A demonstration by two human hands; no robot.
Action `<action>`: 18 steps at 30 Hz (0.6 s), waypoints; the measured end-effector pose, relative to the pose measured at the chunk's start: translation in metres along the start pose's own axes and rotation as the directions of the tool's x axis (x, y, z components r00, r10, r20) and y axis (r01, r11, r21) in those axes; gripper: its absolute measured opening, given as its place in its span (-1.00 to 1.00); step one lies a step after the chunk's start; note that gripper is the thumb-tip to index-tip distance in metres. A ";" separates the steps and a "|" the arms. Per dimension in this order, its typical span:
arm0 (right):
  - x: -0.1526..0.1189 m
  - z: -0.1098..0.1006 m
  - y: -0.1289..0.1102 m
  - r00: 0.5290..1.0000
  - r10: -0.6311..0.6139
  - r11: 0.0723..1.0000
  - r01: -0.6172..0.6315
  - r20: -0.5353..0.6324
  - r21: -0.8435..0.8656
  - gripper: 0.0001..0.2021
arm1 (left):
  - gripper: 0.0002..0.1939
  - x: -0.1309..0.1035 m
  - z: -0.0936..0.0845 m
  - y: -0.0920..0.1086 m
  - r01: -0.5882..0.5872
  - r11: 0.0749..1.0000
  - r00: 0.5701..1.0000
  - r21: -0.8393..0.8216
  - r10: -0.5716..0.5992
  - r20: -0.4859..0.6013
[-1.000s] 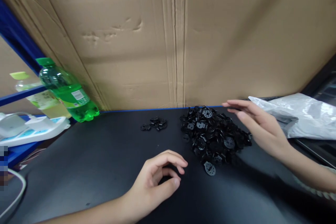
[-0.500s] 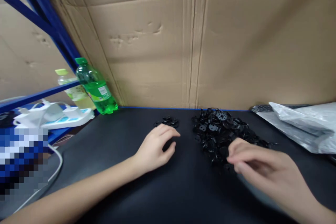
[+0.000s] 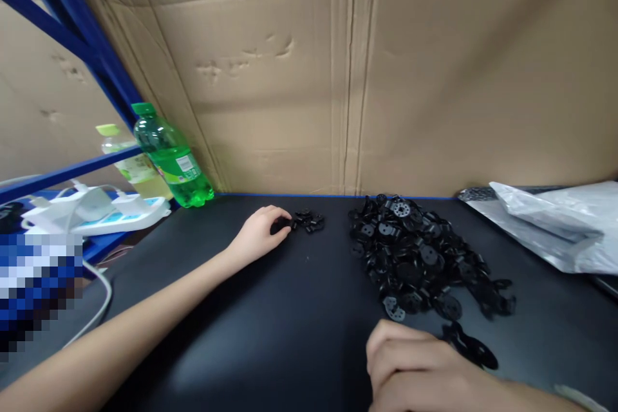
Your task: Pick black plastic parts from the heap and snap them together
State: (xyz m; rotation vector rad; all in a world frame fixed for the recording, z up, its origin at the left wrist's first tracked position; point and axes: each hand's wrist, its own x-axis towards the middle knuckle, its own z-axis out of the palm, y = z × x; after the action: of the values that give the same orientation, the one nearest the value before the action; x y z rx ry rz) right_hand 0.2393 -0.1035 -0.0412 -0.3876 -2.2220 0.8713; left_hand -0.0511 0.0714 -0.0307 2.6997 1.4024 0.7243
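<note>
Curling over the near edge of the small cluster of black plastic parts (image 3: pixel 308 221), the left hand (image 3: pixel 258 234) has its fingertips (image 3: pixel 284 222) bent down and touching the leftmost piece; whether it is actually pinched cannot be told, the fingers hide it. Right hand (image 3: pixel 425 370) sits low at the frame bottom, fingers folded into a loose fist, knuckles up; nothing visible in it, contents hidden. It rests just beside a couple of stray discs (image 3: pixel 470 349) that trail off the big pile of black plastic discs (image 3: pixel 415 254).

Handling, as a judgement: parts look light, stiff, moulded, with holes and lobes. Smooth black on a black mat (image 3: pixel 270 335), so low contrast and easy to lose. Best taken singly by the rim between thumb and forefinger; in the heap they probably interlock and drag neighbours along.

Around: cluster lies near the back of the mat, well left of the pile, clear gap between them. Cardboard sheet (image 3: pixel 309 77) stands as a back wall right behind both. Green soda bottle (image 3: pixel 170 158) at the far left corner against a blue rack post (image 3: pixel 82 32), a paler bottle (image 3: pixel 128 161) behind it. White power strip (image 3: pixel 96 212) with cable further left. Crumpled clear plastic bag (image 3: pixel 555 225) at far right, near the pile's back edge. Nothing blocks either hand.
</note>
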 end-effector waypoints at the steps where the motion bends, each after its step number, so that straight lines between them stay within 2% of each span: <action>1: 0.002 -0.003 -0.001 0.998 0.052 0.999 -0.052 0.040 0.005 -0.81 | -0.80 0.000 -0.002 0.001 -0.007 1.000 1.000 0.007 0.007 -0.012; 3: 0.003 -0.011 -0.003 0.992 0.111 0.993 -0.113 0.063 0.021 -0.85 | -0.77 0.000 -0.006 0.001 -0.025 0.999 0.998 0.023 0.026 -0.051; 8: 0.003 -0.030 0.014 0.994 0.107 0.990 -0.104 -0.034 0.092 -0.85 | -0.72 0.002 -0.013 0.012 -0.103 0.994 0.970 0.034 0.108 -0.218; 11: 0.002 -0.033 0.016 0.985 0.157 0.977 -0.145 -0.071 0.154 -0.88 | -0.75 -0.003 -0.018 0.036 -0.190 0.982 0.939 -0.002 0.181 -0.293; 14: 0.002 -0.022 0.001 0.957 0.263 0.944 -0.228 -0.125 0.240 -0.90 | -0.80 -0.015 -0.024 0.073 -0.277 0.960 0.912 -0.040 0.249 -0.327; 16: 0.002 -0.008 -0.010 0.892 0.422 0.856 -0.334 -0.162 0.395 -0.88 | -0.83 -0.026 -0.028 0.099 -0.378 0.919 0.893 -0.116 0.329 -0.307; 18: 0.004 0.008 -0.018 0.773 0.627 0.616 -0.414 -0.099 0.671 -0.81 | -0.83 -0.037 -0.030 0.121 -0.475 0.854 0.869 -0.213 0.418 -0.263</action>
State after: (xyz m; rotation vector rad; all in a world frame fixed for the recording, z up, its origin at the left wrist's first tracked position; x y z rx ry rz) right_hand 0.2305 -0.1183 -0.0313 -0.8226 -1.3839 1.6584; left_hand 0.0119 -0.0359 0.0086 2.8026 0.6091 1.1589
